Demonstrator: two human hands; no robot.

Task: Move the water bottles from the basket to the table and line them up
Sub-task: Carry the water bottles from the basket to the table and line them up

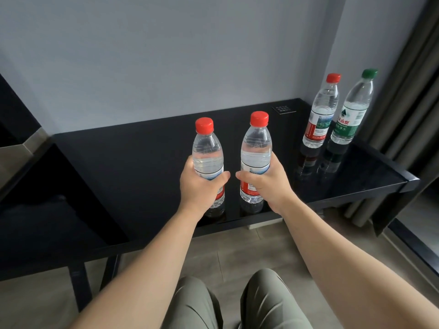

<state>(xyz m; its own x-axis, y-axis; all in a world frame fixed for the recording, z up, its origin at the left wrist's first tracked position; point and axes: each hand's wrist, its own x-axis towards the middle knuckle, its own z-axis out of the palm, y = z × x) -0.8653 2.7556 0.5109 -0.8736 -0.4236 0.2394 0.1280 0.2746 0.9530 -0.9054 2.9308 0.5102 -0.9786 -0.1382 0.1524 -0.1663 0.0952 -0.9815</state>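
currently on record: four water bottles and two hands. the basket is not in the frame.

item: left-hand bottle, centre of the frame. clear plastic, red cap, red-and-white label, full or nearly so. it is upright, with its base at or just over the table near the front edge. contact cannot be confirmed against the glossy black top.

item: right-hand bottle, just right of the first and apart from it. same make, upright, base likewise down at the reflective surface.

item: red-capped standing bottle and green-capped bottle, upper right of the frame. they stand side by side at the table's far corner, unheld.

handling, as judged: a full bottle carries fair weight for its size. the thin walls will give under a hard squeeze, and the smooth plastic can slide in the palm. being tall and narrow, it may tip if set down off-square on the slick top. the best hold is around the labelled mid-body rather than the tapering neck.

item: left hand. the forearm rises from the lower left of the frame, wrist straight. fingers and thumb are wrapped tight around the lower half of the left-hand bottle, thumb across the near face pointing toward centre.

item: right hand. mirrored pose, forearm rising from the lower right. fingers and thumb are clamped around the label band of the right-hand bottle. the two thumb tips are near each other but apart.

outstanding, as judged: letting go of both bottles and dressing them into one row with the upper-right pair.
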